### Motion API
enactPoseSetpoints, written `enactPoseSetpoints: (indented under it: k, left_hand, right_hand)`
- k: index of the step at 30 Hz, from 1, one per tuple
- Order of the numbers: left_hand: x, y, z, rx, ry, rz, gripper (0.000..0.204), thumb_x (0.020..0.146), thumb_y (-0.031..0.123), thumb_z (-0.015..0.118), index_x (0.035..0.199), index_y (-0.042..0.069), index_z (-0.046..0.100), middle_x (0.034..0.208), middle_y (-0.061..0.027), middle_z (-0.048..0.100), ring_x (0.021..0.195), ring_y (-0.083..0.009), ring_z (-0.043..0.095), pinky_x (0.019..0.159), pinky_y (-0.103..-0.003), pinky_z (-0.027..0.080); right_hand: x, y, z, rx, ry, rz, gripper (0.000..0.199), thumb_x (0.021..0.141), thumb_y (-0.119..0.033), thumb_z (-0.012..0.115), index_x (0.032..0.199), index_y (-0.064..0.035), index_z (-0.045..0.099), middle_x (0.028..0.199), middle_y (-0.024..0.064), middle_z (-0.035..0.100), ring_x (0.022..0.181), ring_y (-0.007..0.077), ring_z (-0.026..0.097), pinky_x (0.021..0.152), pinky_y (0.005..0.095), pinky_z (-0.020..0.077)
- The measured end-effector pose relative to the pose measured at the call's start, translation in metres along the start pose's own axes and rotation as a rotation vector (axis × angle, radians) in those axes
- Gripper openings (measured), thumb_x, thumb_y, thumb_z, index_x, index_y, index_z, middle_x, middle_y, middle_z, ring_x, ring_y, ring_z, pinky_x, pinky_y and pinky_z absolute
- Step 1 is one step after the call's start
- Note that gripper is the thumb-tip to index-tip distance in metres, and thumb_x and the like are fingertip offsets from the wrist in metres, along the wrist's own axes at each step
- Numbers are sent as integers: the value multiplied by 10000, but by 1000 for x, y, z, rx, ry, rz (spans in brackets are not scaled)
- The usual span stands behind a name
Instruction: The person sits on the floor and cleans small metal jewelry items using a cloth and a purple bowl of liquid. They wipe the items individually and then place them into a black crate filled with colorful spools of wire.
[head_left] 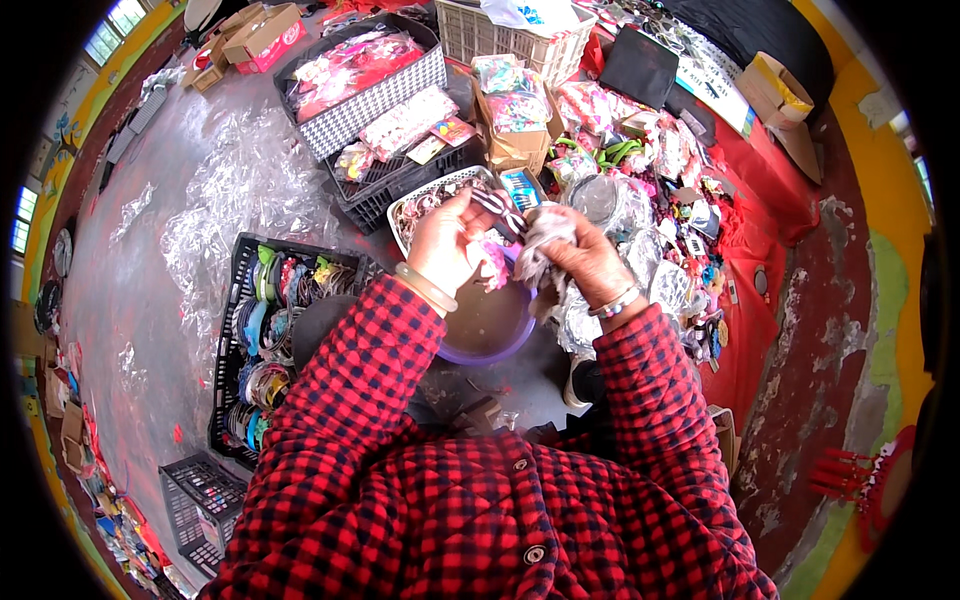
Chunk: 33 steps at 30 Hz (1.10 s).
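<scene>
My left hand [446,243] is closed on a dark fabric band with pale stripes [499,213], pinched between thumb and fingers. My right hand [592,262] grips a crumpled greyish rag [549,232], pressed against the band's right end. A pink frilly piece [495,264] hangs just below my left hand; I cannot tell whether it is part of the band. Both hands are raised over a purple basin [527,338] with murky brownish water in it. Behind my hands stands a white basket [398,222] of dark and reddish small items.
At my left lies a black crate [236,310] full of colourful headbands. Ahead are a black-and-white crate [385,95] of bagged goods and a cardboard box [518,148]. Heaps of packaged accessories [620,200] cover the right side, beside red cloth [735,290]. Clear plastic film [240,190] is strewn on the floor.
</scene>
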<state>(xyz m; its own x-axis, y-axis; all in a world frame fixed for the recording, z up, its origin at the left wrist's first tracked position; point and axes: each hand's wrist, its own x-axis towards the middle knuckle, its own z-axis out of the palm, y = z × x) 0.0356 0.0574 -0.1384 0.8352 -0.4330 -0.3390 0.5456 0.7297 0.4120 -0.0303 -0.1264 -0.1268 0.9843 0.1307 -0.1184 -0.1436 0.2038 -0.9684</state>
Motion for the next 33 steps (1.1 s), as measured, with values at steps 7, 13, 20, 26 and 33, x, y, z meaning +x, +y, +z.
enactPoseSetpoints:
  k: [7,13,20,26,33]
  left_hand:
    - [-3,-9,7,141,-69,-130,292,909,301,449,991,35,538,860,-116,625,567,-110,519,425,-180,356]
    - [-20,-32,23,135,-70,-169,245,855,282,564,923,48,582,756,-47,596,627,-136,578,535,-264,486]
    - [-8,-23,4,314,-188,-135,268,859,281,556,893,15,581,794,-71,592,625,-149,591,525,-255,497]
    - [-12,-25,13,358,-207,-96,256,856,285,563,919,38,582,813,-34,604,645,-118,595,532,-250,498]
    - [-14,-27,20,314,-45,-127,227,845,285,582,913,68,585,814,-32,615,682,-105,591,467,-215,434]
  right_hand:
    - [-5,6,14,144,-59,17,202,816,-69,599,1008,-15,572,850,11,615,748,85,564,686,230,461]
    - [6,33,1,48,24,-5,256,843,-95,577,1086,-16,567,874,17,621,735,68,561,669,212,459]
    - [-2,1,3,183,-124,237,350,810,17,550,1155,17,496,940,45,605,792,109,580,728,238,468]
    - [-1,5,0,111,-71,218,233,819,-49,574,1042,18,563,884,35,614,782,110,578,701,230,460]
    - [10,28,-5,18,230,39,318,849,-298,578,942,3,613,767,-16,583,676,58,484,605,217,402]
